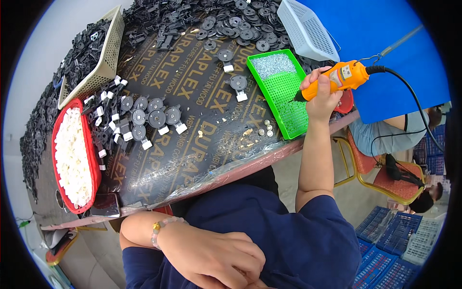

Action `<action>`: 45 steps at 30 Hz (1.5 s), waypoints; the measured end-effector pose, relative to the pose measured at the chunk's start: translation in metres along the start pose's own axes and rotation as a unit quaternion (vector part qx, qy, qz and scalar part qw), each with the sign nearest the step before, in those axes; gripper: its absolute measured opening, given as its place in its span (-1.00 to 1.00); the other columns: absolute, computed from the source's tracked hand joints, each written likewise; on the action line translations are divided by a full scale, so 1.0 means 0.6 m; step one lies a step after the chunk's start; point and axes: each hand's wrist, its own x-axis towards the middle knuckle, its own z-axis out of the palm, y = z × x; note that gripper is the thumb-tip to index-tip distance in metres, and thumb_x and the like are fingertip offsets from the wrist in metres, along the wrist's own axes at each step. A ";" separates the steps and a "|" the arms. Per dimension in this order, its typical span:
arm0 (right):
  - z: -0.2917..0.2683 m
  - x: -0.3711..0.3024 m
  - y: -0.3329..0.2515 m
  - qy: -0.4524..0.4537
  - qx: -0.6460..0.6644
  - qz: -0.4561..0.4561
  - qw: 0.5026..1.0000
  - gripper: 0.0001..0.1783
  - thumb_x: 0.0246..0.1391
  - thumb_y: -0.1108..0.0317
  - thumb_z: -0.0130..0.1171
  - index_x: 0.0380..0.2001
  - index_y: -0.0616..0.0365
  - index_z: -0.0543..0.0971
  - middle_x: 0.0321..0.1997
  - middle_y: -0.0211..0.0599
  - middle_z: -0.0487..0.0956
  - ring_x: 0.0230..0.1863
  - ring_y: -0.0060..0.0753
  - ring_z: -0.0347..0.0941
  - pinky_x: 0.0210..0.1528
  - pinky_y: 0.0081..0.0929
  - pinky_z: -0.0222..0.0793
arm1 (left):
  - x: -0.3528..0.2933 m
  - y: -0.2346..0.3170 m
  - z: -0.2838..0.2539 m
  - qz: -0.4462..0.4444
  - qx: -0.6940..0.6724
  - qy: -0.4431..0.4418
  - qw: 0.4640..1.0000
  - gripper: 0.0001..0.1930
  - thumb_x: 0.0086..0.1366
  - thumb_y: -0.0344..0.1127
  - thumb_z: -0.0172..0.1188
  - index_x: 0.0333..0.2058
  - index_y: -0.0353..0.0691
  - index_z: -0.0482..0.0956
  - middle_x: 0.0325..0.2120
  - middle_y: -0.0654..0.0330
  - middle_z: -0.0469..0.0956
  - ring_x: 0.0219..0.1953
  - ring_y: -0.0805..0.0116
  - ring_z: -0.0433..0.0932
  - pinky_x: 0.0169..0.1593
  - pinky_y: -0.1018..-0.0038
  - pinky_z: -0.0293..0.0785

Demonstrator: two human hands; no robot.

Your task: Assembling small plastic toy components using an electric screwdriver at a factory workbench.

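Observation:
My right hand (323, 98) is wrapped around an orange electric screwdriver (341, 79). Its dark tip points down-left over a green perforated tray (285, 103) with small silver screws (272, 65) piled at its far end. My left hand (214, 255), with a beaded bracelet at the wrist, is held in front of my dark blue shirt. Its fingers are curled, and whatever may be in them is hidden. On the table, two black round-headed parts with white ends, a farther one (225, 57) and a nearer one (238, 85), lie left of the tray.
Several similar black-and-white assemblies (156, 118) lie to the left. A red basket (96, 164) holds white pieces. Black parts (159, 19) are heaped at the back, near a beige basket (91, 79) and a white basket (308, 33). A coiled spring (402, 41) and cable (409, 82) reach the screwdriver.

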 end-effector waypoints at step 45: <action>0.213 -0.099 -0.064 -0.205 0.211 0.098 0.951 -0.32 0.13 -0.17 0.38 -0.04 0.15 0.34 -0.33 -0.23 0.41 -0.45 -0.39 0.45 -0.40 -0.40 0.53 | -0.151 -0.186 -0.090 -0.333 0.497 0.436 0.672 -0.36 0.00 -0.23 0.55 0.07 -0.25 0.54 -0.04 0.04 0.60 0.08 0.01 0.54 0.19 0.18 0.40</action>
